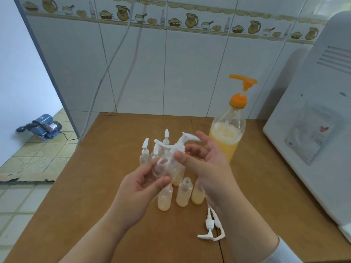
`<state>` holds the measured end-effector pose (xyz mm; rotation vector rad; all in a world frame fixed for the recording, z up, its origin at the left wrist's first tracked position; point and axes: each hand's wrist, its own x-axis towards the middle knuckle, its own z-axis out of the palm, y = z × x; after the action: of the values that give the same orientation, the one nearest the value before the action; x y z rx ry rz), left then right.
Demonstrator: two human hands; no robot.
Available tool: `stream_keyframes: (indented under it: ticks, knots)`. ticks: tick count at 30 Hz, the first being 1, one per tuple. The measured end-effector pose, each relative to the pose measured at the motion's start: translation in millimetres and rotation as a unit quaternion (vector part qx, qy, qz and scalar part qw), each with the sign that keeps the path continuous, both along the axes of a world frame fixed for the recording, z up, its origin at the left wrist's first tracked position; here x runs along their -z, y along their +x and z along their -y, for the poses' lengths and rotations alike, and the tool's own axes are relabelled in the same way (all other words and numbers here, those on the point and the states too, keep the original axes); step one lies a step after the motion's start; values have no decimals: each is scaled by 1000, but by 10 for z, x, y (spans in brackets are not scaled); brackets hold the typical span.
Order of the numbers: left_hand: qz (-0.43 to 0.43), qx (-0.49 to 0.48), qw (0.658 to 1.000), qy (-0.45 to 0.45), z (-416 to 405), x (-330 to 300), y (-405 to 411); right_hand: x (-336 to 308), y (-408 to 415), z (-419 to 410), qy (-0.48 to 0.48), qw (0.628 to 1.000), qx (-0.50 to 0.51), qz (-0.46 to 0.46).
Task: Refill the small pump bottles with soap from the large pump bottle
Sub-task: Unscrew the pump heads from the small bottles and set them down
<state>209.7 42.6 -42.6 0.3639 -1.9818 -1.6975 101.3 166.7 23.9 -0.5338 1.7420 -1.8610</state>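
Note:
My left hand [144, 184] grips a small clear bottle [161, 170] held above the table. My right hand [206, 164] pinches that bottle's white pump top [182, 144] at the collar. The large bottle [226, 137] with an orange pump [242, 86] stands at the back right, about half full of yellow soap. Three small open bottles [183, 194] holding yellow soap stand under my hands. Behind them, several small bottles [145, 152] with white pumps stand together. Two loose white pump tops [211, 227] lie on the table by my right wrist.
The brown wooden table [95, 186] meets a tiled wall at the back. A large white appliance [313, 130] stands along the right edge. A blue water pump [42, 126] sits on the tiled floor at the left.

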Motion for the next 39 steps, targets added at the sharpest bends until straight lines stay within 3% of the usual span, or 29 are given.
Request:
stream_keyframes:
  ticks: [7,14,20,28,32,35,39]
  knots:
    - [82,-24,986,-147,-21,-36,-14,-15,59,-58,-14,996,29,-85]
    - [117,-156,979,-63,176,342,-30,-110,-206,-377,-35,964,191,-180]
    - [219,-199,955,-5,277,721,20,272,-542,-826,101,916,316,-225]
    - [228,-159,960,-28,287,852,-104,1169,-522,-917,266,854,240,-377]
    - [275,-114,951,-86,413,942,-47,1585,-482,-886,326,849,193,-368]
    - [308,-151,931,-124,613,945,10,1690,-483,-893,358,857,159,-334]
    - [271,-176,944,-63,879,767,-125,1672,-498,-945,398,854,113,-317]
